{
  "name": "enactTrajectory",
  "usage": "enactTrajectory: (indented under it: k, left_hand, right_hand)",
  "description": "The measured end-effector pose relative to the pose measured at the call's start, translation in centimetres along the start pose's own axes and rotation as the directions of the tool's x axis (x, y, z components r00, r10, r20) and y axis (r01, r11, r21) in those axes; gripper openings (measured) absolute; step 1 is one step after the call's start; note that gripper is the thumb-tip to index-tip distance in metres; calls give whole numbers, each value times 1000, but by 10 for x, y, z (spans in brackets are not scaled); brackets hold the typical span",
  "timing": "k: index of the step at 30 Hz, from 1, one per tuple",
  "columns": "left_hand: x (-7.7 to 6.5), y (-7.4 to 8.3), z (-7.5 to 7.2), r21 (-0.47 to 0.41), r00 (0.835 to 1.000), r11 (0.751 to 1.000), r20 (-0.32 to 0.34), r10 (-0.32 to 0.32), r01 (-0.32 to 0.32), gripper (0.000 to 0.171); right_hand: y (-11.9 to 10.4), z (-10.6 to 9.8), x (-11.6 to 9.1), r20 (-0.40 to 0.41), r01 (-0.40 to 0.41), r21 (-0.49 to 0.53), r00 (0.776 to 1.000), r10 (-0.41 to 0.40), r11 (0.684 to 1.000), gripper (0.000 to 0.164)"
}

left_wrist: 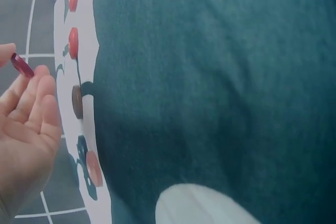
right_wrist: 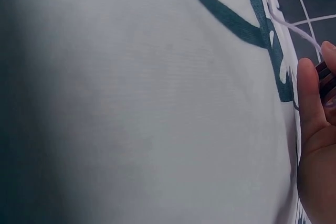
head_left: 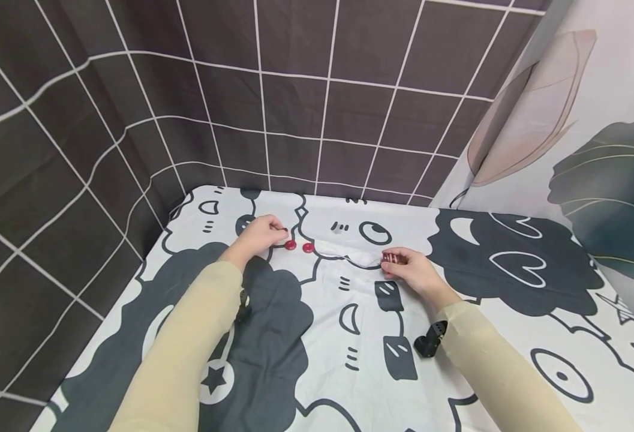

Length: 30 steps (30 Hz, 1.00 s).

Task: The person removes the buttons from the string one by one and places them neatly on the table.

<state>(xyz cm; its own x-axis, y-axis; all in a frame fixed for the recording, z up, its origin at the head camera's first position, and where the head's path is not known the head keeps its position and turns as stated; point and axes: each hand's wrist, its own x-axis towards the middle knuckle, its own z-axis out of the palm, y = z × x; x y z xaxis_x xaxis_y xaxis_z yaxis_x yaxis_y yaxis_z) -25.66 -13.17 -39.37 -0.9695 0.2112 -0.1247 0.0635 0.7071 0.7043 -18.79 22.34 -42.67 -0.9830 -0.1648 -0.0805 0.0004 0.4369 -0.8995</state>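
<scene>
Thumb and forefinger of the left hand [head_left: 260, 235] pinch a dark red, flat round disc [left_wrist: 22, 65] by its rim, the other fingers lying side by side, slightly bent. That forearm, in a cream sleeve [head_left: 187, 336], reaches up from the lower left; the right one mirrors it from the lower right. Its right hand [head_left: 412, 270] grips a small red-and-white striped stack [head_left: 394, 258] between thumb and fingers, which partly hide it. A thin pale cord [right_wrist: 294, 29] runs from this grip.

Beneath lies a white fabric cloth [head_left: 327, 324] printed with dark grey cartoon shapes, softly creased. Near the left hand, two glossy red round discs [left_wrist: 73, 43], a brown round disc [left_wrist: 77, 102] and a salmon round disc [left_wrist: 93, 169] form a row on it. Behind hangs a dark, white-gridded curtain [head_left: 295, 102], with a leaf-patterned pale drape [head_left: 608, 78] at right. Black wrist devices [head_left: 431, 340] sit at the cuffs.
</scene>
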Motion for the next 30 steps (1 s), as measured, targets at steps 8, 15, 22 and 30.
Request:
enactTrajectory:
  k: [8, 15, 22, 30]
  left_hand:
    - [-5, -3, -3, 56, 1000, 998, -17, 9, -8, 26]
    - [-4, -15, -7, 108, 999, 993, -19, 44, -42, 25]
    - [-8, -21, -13, 94, 999, 995, -2, 40, -40, 26]
    - [-12, -23, -17, 155, 999, 987, 24, 42, -45, 22]
  right_hand:
    - [4, 0, 1, -2, -5, 5, 1000, 5, 1000, 44]
    - [4, 1, 1, -7, -30, -7, 1000, 30, 1000, 46]
    - [3, 0, 1, 6, -38, 56, 999, 38, 998, 45]
    - [1, 1, 1, 6, -39, 39, 999, 39, 998, 46]
